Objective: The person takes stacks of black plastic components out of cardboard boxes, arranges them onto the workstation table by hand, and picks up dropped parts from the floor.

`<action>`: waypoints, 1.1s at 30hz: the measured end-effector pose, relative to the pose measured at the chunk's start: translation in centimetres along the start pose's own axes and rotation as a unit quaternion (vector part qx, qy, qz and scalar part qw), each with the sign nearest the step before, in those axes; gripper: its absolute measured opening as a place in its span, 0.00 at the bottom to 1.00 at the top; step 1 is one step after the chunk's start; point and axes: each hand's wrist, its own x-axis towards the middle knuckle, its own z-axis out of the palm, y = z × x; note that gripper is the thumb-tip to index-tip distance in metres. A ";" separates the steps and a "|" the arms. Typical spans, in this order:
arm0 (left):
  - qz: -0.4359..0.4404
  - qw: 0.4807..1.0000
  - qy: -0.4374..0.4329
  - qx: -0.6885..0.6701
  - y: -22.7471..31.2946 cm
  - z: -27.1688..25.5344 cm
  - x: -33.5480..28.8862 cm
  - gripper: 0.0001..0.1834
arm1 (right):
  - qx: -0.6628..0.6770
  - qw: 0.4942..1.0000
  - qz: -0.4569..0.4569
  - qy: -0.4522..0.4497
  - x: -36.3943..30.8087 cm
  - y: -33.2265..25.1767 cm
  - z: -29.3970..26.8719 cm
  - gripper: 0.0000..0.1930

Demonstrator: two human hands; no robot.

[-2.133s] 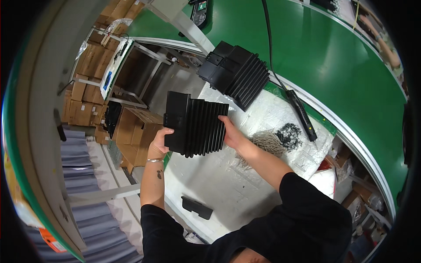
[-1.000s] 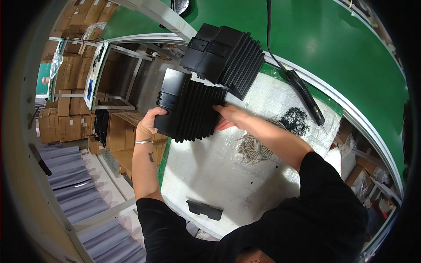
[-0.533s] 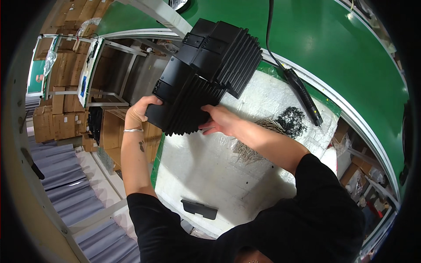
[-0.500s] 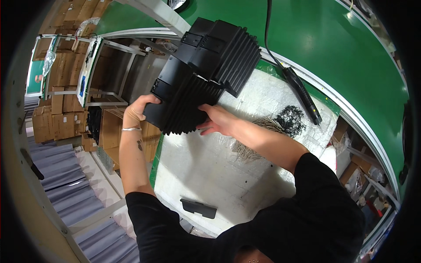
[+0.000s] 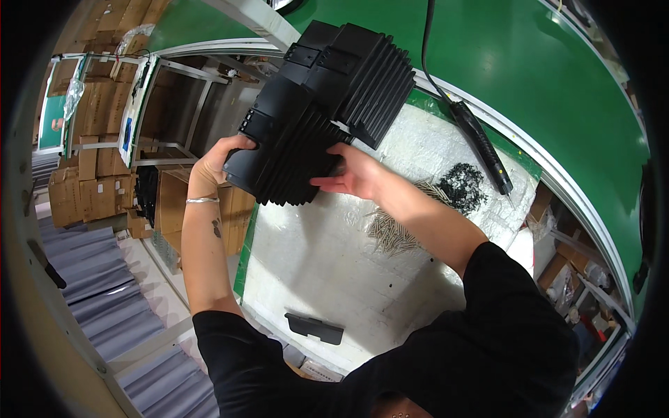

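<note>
Two black plastic housings with deep ribs are together at the far edge of the work surface; the near housing (image 5: 279, 153) abuts the far housing (image 5: 369, 76), and I cannot tell whether they are joined. My left hand (image 5: 219, 159) grips the near housing's left end, thumb on top. On its right side, my right hand (image 5: 352, 173) holds the ribbed wall, with some fingertips hidden. To the right lies a black electric screwdriver (image 5: 481, 145) with its cord. Nearer me rests a small flat black plastic piece (image 5: 313, 328).
A white foam-like sheet (image 5: 300, 272) covers the bench. On it lie a pile of long metal screws (image 5: 394, 230) and a heap of small black parts (image 5: 462, 188). A green worktop (image 5: 529, 70) stretches beyond. Cardboard boxes (image 5: 104, 195) stand at the left, near a pale metal post (image 5: 258, 21).
Both hands and the near housing have shifted slightly left and away from me. The far housing has turned a little. My grip stays on the near housing.
</note>
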 end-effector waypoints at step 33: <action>0.099 0.967 0.128 -0.197 -8.2 -0.1 -2.5 0.29 | -0.771 0.540 -0.337 -0.015 4.8 -8.9 10.7 0.33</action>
